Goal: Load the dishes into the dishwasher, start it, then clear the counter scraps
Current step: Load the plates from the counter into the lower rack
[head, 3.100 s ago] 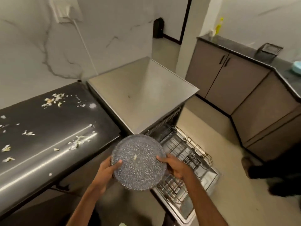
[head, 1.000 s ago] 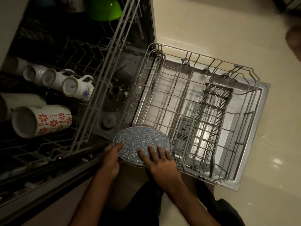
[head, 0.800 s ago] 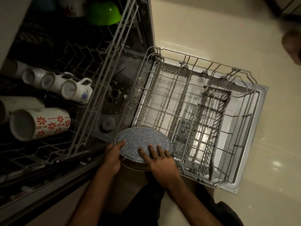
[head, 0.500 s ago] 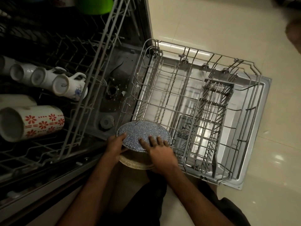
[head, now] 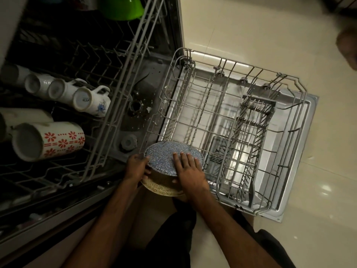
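I hold a round grey speckled plate (head: 164,156) over the near left corner of the pulled-out lower rack (head: 228,117) of the dishwasher. My left hand (head: 136,167) grips the plate's left edge. My right hand (head: 190,171) lays its fingers flat on the plate's face, with the thumb tucked under the near edge. The plate's far edge touches the rack wires. A beige rim (head: 163,188) shows just below the plate; I cannot tell whether it is a separate dish.
The upper rack (head: 116,78) at left holds several white mugs (head: 90,101), a red-flowered mug (head: 48,141) and a green bowl (head: 121,6). A grey cutlery basket (head: 255,132) stands in the lower rack. The open door (head: 307,120) lies over beige floor tiles. Someone's foot (head: 347,47) is at the top right.
Three seconds ago I stood at the counter holding the plate. In the last second its far edge has dipped into the rack corner and the beige rim has come into view.
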`<state>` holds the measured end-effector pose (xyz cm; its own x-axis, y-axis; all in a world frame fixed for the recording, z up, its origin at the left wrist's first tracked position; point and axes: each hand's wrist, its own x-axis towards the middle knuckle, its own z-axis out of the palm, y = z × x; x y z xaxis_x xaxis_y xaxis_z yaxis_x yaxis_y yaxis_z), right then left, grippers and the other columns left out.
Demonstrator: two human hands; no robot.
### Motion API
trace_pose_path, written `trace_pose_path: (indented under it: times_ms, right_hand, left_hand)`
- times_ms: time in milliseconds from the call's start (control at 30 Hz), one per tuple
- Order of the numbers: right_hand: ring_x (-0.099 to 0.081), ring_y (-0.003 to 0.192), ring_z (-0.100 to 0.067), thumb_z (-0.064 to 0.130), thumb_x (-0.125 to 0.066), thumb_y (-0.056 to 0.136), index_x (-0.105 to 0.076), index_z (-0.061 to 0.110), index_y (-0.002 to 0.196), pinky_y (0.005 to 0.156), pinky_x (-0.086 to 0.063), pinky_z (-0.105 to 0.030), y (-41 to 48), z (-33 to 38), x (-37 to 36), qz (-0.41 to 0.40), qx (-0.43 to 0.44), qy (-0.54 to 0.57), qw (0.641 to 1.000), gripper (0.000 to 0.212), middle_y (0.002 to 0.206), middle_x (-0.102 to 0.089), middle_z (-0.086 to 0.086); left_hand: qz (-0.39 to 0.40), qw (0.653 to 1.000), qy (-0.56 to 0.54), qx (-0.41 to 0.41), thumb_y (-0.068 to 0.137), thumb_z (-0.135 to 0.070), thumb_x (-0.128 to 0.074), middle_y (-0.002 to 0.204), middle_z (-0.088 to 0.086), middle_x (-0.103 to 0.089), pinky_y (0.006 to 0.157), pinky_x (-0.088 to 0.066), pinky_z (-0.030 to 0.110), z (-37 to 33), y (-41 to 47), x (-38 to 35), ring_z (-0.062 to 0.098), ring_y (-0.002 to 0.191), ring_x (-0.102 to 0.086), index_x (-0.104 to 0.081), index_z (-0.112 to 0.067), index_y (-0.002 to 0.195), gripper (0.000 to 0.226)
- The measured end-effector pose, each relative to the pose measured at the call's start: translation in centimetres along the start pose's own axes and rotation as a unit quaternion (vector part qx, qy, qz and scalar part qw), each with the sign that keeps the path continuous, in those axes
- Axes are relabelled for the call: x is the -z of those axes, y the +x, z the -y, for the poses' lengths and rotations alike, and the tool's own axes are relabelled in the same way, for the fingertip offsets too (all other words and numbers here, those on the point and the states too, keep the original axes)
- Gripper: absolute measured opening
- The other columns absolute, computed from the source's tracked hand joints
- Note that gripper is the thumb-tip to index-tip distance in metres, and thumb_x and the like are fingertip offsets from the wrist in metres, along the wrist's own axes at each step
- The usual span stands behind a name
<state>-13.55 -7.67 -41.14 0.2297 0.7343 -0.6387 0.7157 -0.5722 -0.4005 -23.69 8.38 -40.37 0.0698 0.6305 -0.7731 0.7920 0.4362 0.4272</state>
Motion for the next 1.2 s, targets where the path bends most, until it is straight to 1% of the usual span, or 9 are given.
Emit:
trace_pose_path:
  times_ms: [100, 200, 367, 500, 667, 833, 933, 1067, 1200]
  right_hand:
    - [0.011, 0.151, -0.033, 0.044, -0.050, 0.099, 0.019, 0.012, 0.154, 0.123, 0.004, -0.048, -1.9, -0.1, 0.7, 0.001, 0.001, -0.005, 1.000, 0.093, 0.164, 0.011, -0.015]
    - [0.012, 0.152, -0.031, 0.040, -0.046, 0.101, 0.018, 0.011, 0.154, 0.123, 0.005, -0.046, -4.0, 0.1, 1.9, 0.008, -0.002, -0.006, 1.000, 0.088, 0.165, 0.013, -0.013]
    - [0.010, 0.152, -0.030, 0.037, -0.049, 0.100, 0.014, 0.008, 0.156, 0.124, 0.001, -0.047, -8.6, 1.0, 5.6, 0.033, -0.009, -0.035, 0.999, 0.089, 0.165, 0.011, -0.013]
    - [0.006, 0.153, -0.029, 0.024, -0.044, 0.104, 0.007, 0.009, 0.157, 0.121, 0.006, -0.042, -13.1, 2.7, 8.5, -0.007, 0.006, -0.051, 0.999, 0.075, 0.166, 0.004, -0.012]
    - [-0.006, 0.152, -0.030, 0.013, -0.043, 0.100, -0.007, 0.007, 0.158, 0.124, -0.006, -0.044, -20.9, 8.2, 14.6, -0.051, 0.086, -0.066, 0.993, 0.068, 0.165, -0.010, -0.013]
    - [-0.026, 0.147, -0.025, 0.014, -0.057, 0.092, -0.020, 0.014, 0.155, 0.121, -0.020, -0.042, -27.7, 14.5, 18.5, -0.074, 0.163, -0.076, 0.981, 0.073, 0.159, -0.030, -0.009]
    - [-0.042, 0.138, -0.027, 0.017, -0.052, 0.095, -0.036, 0.016, 0.148, 0.115, -0.032, -0.041, -30.3, 18.9, 18.3, -0.086, 0.219, -0.112, 0.965, 0.055, 0.148, -0.047, -0.010]
    - [-0.064, 0.109, -0.029, 0.020, -0.054, 0.094, -0.058, 0.014, 0.130, 0.097, -0.048, -0.041, -33.5, 26.4, 17.0, -0.140, 0.312, -0.084, 0.936, 0.036, 0.118, -0.068, -0.009]
    - [-0.064, 0.105, -0.027, 0.023, -0.052, 0.096, -0.056, 0.017, 0.130, 0.090, -0.051, -0.040, -37.3, 35.2, 13.7, -0.152, 0.404, -0.060, 0.900, 0.035, 0.115, -0.068, -0.007]
  left_hand:
    - [-0.050, 0.998, 0.024, -0.021, 0.095, -0.012, -0.061, 0.103, 0.018, -0.065, 0.057, -0.048, 0.029, -0.2, -1.6, 0.2, 0.026, 0.070, -0.062, -0.051, -0.004, 0.129, 0.037]
    - [-0.103, 0.985, 0.107, -0.083, 0.093, -0.009, -0.064, 0.110, 0.019, -0.067, 0.082, -0.045, 0.034, -0.6, -4.7, 0.6, 0.033, 0.102, -0.063, -0.049, 0.000, 0.131, 0.042]
    - [-0.085, 0.970, 0.201, -0.106, 0.094, -0.018, -0.062, 0.117, 0.016, -0.068, 0.082, -0.048, 0.037, -1.1, -11.7, 1.0, 0.037, 0.105, -0.064, -0.052, -0.010, 0.128, 0.036]
    - [-0.076, 0.951, 0.264, -0.140, 0.096, -0.022, -0.054, 0.125, 0.009, -0.065, 0.089, -0.048, 0.037, -2.1, -19.3, 2.0, 0.032, 0.114, -0.060, -0.057, -0.016, 0.125, 0.030]
    - [-0.134, 0.951, 0.225, -0.165, 0.097, -0.026, -0.048, 0.115, 0.002, -0.068, 0.087, -0.052, 0.036, -4.1, -30.7, 5.4, 0.024, 0.106, -0.064, -0.058, -0.025, 0.117, 0.023]
    - [-0.221, 0.946, 0.156, -0.177, 0.099, -0.031, -0.047, 0.107, -0.009, -0.068, 0.081, -0.049, 0.033, -4.9, -41.2, 10.0, 0.017, 0.098, -0.065, -0.058, -0.031, 0.112, 0.017]
    - [-0.274, 0.940, 0.106, -0.173, 0.099, -0.035, -0.046, 0.107, -0.011, -0.067, 0.081, -0.049, 0.034, -3.1, -45.2, 13.6, 0.016, 0.098, -0.064, -0.058, -0.032, 0.107, 0.015]
    - [-0.349, 0.924, 0.040, -0.149, 0.099, -0.038, -0.045, 0.105, -0.008, -0.068, 0.081, -0.047, 0.034, 0.5, -48.9, 19.8, 0.018, 0.097, -0.063, -0.056, -0.030, 0.105, 0.015]
    - [-0.427, 0.894, -0.006, -0.139, 0.098, -0.036, -0.046, 0.098, -0.011, -0.067, 0.076, -0.046, 0.031, 7.1, -52.1, 26.6, 0.013, 0.090, -0.064, -0.056, -0.029, 0.100, 0.012]
